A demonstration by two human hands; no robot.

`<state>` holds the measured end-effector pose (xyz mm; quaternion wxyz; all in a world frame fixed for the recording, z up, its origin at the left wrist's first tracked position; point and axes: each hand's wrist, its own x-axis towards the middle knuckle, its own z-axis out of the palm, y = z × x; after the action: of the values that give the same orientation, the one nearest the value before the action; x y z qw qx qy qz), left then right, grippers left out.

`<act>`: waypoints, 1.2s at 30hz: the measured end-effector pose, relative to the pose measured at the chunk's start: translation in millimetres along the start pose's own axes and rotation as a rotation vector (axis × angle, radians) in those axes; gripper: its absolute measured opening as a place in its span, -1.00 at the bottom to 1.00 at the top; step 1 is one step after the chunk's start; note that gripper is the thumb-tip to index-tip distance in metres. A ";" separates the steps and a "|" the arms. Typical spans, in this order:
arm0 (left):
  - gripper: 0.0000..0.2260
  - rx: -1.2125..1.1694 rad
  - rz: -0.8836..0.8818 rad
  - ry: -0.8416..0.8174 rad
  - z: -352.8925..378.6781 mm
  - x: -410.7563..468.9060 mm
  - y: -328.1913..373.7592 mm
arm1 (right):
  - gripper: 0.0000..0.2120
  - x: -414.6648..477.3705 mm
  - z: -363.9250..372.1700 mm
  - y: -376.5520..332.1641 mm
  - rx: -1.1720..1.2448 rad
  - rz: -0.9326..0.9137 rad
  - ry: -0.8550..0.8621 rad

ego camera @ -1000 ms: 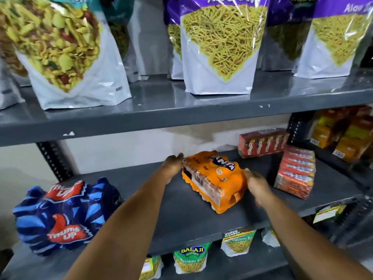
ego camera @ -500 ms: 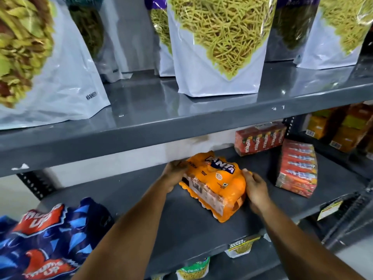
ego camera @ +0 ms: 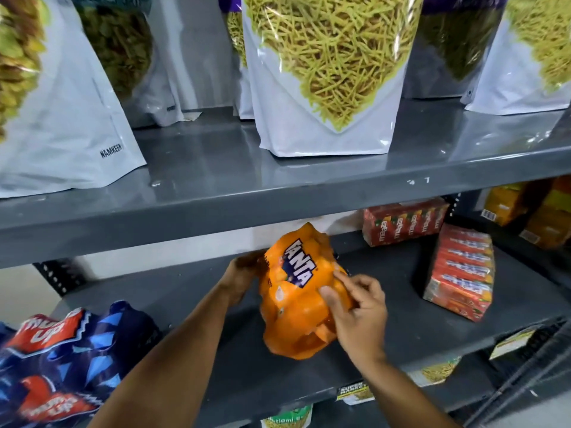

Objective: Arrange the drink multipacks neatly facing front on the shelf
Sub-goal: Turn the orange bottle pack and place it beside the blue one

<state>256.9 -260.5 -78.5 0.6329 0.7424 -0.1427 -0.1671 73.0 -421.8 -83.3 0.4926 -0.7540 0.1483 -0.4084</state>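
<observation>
An orange Fanta multipack stands tilted on end in the middle of the grey middle shelf, its logo side turned up towards me. My left hand grips its far left side. My right hand holds its near right side, fingers pressed on the wrap. A blue Thums Up multipack lies at the shelf's left end. Two red Maaza multipacks sit to the right: one at the back, the other nearer and turned at an angle.
The upper shelf overhangs close above the Fanta pack and carries large snack pouches. Yellow and orange cartons fill the neighbouring bay at right. Small snack packets show on the shelf below.
The Fanta multipack, which lay flat on the shelf, has been tipped up on end and turned between both hands. My view has moved closer and lower.
</observation>
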 end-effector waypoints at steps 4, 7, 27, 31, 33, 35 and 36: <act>-0.80 0.105 -0.018 0.131 -0.8 -7.9 -1.4 | -0.45 -2.1 18.5 -9.2 -0.084 -0.271 -0.084; -0.82 0.227 -0.005 0.144 -5.9 -13.6 -7.8 | -0.51 -0.2 33.0 -13.5 -0.082 -0.378 -0.125; -0.64 -0.330 -0.143 0.421 -13.1 -61.0 -1.5 | -0.63 45.3 36.6 -22.3 0.242 -0.033 -0.341; -0.62 -0.387 -0.134 0.477 -10.5 -88.7 -6.2 | -0.80 108.2 42.0 -7.8 0.245 0.219 -0.342; -0.61 -0.368 -0.139 0.488 -8.2 -101.5 -11.5 | -0.73 123.6 48.9 -6.7 0.136 0.238 -0.394; -0.60 -0.281 -0.151 0.495 -11.1 -104.4 -16.1 | -0.73 117.1 52.9 -14.9 0.115 0.204 -0.404; -0.59 -0.248 -0.157 0.504 -13.5 -102.6 -14.3 | -0.76 105.2 52.7 -19.0 0.141 0.149 -0.409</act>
<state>170.0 -202.7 -83.8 0.7193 0.6864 0.0985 -0.0421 175.2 -445.9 -27.0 0.5926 -0.7719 0.0715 -0.2187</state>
